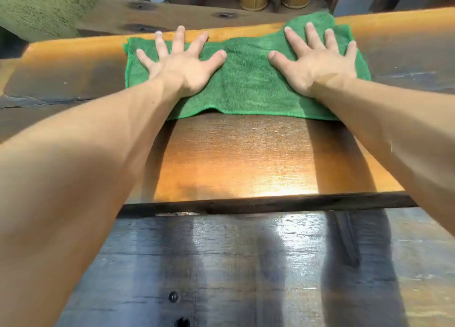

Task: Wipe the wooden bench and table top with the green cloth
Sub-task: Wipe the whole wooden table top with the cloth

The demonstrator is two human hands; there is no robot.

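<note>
Near: dark glossy plank, then orange table top point(234, 159). Green cloth point(246, 85) lies flat at its far edge. Left hand point(182, 66) and right hand point(317, 63) press it, fingers splayed. Cloth looks soft, light; likely bunches unless held flat by palms.

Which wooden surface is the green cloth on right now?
The orange-lit far plank: the green cloth lies at its far edge under the left hand and right hand. The dark near plank is bare.
</note>
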